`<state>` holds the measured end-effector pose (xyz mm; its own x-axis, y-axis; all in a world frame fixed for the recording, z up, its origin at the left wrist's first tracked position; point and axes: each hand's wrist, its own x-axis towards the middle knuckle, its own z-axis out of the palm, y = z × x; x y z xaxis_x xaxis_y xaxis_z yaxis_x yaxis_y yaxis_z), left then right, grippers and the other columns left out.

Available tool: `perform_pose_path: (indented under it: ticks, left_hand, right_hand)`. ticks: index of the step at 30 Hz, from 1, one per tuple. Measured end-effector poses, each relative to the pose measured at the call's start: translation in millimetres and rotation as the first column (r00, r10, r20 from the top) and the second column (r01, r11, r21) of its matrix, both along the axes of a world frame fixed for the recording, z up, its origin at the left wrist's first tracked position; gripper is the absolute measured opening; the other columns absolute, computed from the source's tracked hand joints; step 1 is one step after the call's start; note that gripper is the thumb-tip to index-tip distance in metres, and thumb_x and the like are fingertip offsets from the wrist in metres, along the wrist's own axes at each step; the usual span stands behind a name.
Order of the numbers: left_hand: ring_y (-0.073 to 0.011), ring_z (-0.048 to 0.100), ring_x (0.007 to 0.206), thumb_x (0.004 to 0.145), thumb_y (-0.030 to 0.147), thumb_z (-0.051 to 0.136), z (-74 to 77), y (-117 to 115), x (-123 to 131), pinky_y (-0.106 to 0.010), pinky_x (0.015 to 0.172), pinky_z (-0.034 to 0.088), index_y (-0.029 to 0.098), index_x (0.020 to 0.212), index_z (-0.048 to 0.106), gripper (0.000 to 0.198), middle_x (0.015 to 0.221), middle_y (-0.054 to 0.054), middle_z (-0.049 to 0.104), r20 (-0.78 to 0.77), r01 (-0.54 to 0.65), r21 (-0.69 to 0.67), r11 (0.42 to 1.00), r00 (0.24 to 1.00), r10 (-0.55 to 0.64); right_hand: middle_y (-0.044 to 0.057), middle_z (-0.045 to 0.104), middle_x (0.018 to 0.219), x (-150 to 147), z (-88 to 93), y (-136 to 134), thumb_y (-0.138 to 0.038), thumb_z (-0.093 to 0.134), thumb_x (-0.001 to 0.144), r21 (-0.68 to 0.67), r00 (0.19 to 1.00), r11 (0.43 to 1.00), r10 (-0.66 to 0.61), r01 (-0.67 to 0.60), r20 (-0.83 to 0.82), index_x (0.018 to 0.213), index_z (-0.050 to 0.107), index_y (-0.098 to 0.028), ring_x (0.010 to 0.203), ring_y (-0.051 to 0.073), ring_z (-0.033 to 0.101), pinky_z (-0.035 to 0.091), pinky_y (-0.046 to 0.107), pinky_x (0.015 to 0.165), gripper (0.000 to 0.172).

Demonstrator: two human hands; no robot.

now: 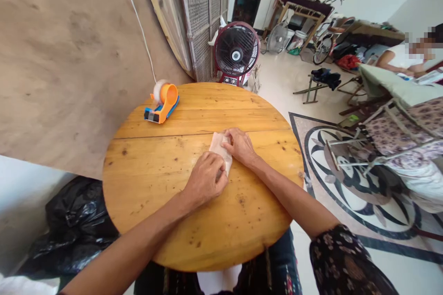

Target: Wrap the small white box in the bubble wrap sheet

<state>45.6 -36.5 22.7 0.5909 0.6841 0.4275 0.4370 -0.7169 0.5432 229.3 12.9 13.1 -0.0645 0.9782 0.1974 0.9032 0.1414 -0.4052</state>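
Note:
A small, pale pinkish rectangular piece [218, 143], perhaps folded cloth or paper, lies on the round wooden table [159, 166]. My left hand [206, 176] is curled over its near end, fingers bent and thumb close to the lower edge. At the far right side, my right hand [241, 146] grips the edge with thumb and fingers bent together. Both hands rest low against the tabletop and hide parts of the piece. Beyond them, at the far left of the table, stands an orange and blue tape dispenser [168, 101] with a roll of clear tape.
A dark red fan [237, 50] stands behind the table. Black plastic bags [76, 221] lie at the lower left, beside a wooden board [69, 55]. To the right are a folding chair [398, 133], a stool [313, 87] and another person seated at a covered table [391, 85].

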Motion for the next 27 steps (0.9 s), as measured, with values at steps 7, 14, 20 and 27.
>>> perform_pose_path:
  ticks: [7,14,20,27]
  left_hand:
    - [-0.0243,0.053,0.093,0.078,0.01,0.046,1.8,-1,-1,-0.04,0.081,0.046,0.02,0.078,0.048,0.009,0.086,-0.007,0.059,-0.002,0.008,-0.005,1.0,1.0,-0.008]
    - [-0.025,0.053,0.098,0.079,0.011,0.047,0.1,-2,-2,-0.04,0.084,0.046,0.02,0.079,0.048,0.008,0.091,-0.008,0.06,0.018,0.013,0.004,1.0,1.0,-0.013]
    - [-0.0251,0.052,0.101,0.082,0.013,0.047,-0.4,-3,-5,-0.04,0.086,0.045,0.02,0.082,0.049,0.007,0.092,-0.008,0.06,0.015,0.031,-0.01,0.999,0.999,-0.031]
    - [-0.0262,0.049,0.108,0.077,0.019,0.056,1.3,-4,-9,-0.042,0.091,0.045,0.019,0.086,0.049,0.011,0.106,-0.011,0.058,0.034,0.061,-0.032,0.998,0.998,-0.06]
  right_hand:
    - [0.012,0.059,0.116,2,8.6,14,-0.04,0.067,0.075,-0.13,0.994,0.989,-0.055,0.067,0.094,0.116,0.061,-0.02,0.107,0.028,0.051,0.037,0.04,0.091,0.046]
    - [0.007,0.061,0.096,-1,24.2,51,-0.036,0.073,0.065,-0.363,0.976,0.931,0.119,-0.046,0.184,0.093,0.067,-0.019,0.09,0.022,0.055,0.04,0.029,0.075,0.033]
    - [0.003,0.059,0.088,3,17.9,57,-0.029,0.071,0.063,-0.383,0.981,0.908,0.193,-0.17,0.022,0.077,0.064,-0.016,0.076,0.014,0.053,0.036,0.023,0.063,0.02]
    - [-0.005,0.052,0.063,13,8.4,53,-0.026,0.066,0.062,-0.36,0.93,0.898,0.125,-0.254,-0.345,0.07,0.057,-0.015,0.06,0.01,0.047,0.032,0.021,0.054,0.016]
